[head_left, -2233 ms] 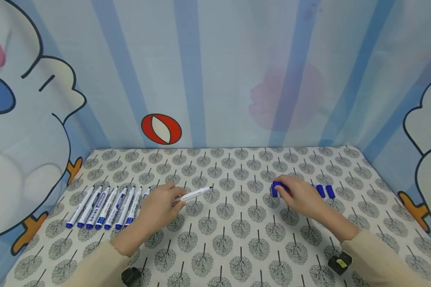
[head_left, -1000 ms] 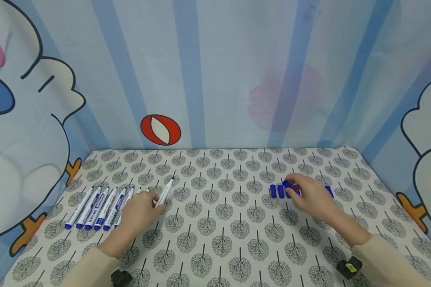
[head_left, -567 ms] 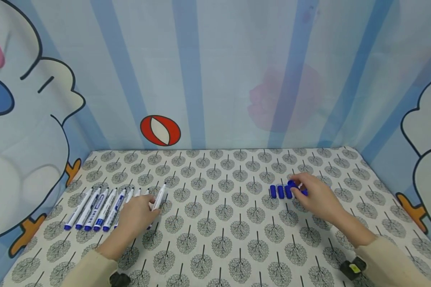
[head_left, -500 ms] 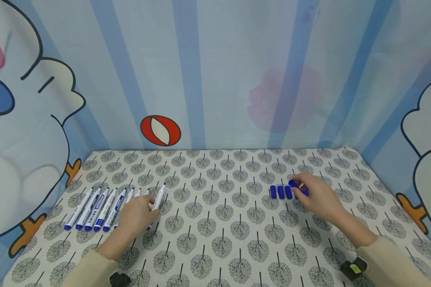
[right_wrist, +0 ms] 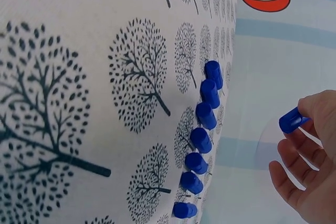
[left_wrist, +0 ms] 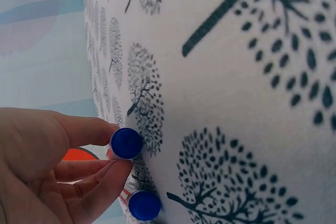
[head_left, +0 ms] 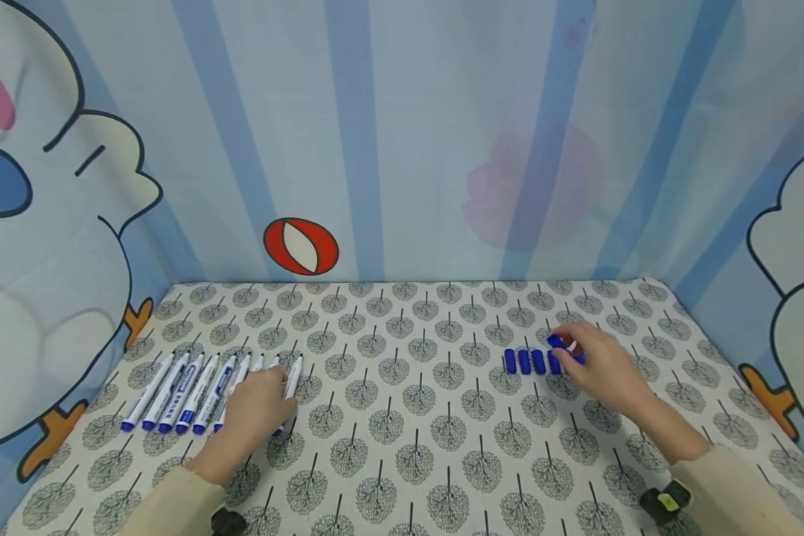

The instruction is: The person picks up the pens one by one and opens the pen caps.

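Observation:
My left hand (head_left: 261, 402) pinches a white marker (head_left: 294, 376), its dark tip bare, at the right end of a row of several similar markers (head_left: 187, 394). In the left wrist view the blue end (left_wrist: 126, 143) of this marker sits between thumb and fingers, low over the cloth, with another marker's end (left_wrist: 144, 205) close by. Between thumb and index finger, my right hand (head_left: 599, 365) holds a blue marker cap (right_wrist: 292, 120), raised above a line of several loose blue caps (head_left: 525, 362). That hand hides part of the line in the head view.
A white cloth with grey tree prints (head_left: 418, 447) covers the table. Behind it hangs a blue striped curtain (head_left: 429, 149) with cartoon figures and a red ball print (head_left: 301, 246). Black wrist devices (head_left: 665, 503) sit by the sleeves.
My left hand has brought the marker back left from mid-table and lowered it at the row's end. My right hand, with a cap in its fingers, has shifted right along the caps.

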`<action>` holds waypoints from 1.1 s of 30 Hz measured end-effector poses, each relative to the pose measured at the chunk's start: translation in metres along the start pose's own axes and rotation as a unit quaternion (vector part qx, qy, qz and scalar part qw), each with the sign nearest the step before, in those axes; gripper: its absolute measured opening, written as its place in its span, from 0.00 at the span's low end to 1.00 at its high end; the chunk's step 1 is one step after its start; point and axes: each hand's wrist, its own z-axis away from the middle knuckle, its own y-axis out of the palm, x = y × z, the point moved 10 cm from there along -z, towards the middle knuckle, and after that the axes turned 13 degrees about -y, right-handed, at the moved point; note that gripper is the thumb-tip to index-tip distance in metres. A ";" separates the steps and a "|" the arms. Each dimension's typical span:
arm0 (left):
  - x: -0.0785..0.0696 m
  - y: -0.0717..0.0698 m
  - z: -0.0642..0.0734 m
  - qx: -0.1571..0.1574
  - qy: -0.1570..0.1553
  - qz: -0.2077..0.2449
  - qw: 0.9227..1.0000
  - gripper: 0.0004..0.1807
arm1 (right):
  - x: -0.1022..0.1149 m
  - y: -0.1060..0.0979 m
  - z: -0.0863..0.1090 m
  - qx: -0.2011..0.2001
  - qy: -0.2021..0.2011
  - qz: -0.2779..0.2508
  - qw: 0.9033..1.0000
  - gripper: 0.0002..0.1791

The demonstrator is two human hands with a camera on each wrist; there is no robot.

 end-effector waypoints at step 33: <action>0.008 -0.002 -0.004 0.002 -0.028 -0.038 0.999 0.19 | -0.041 -0.011 0.018 0.021 0.061 0.016 0.998 0.15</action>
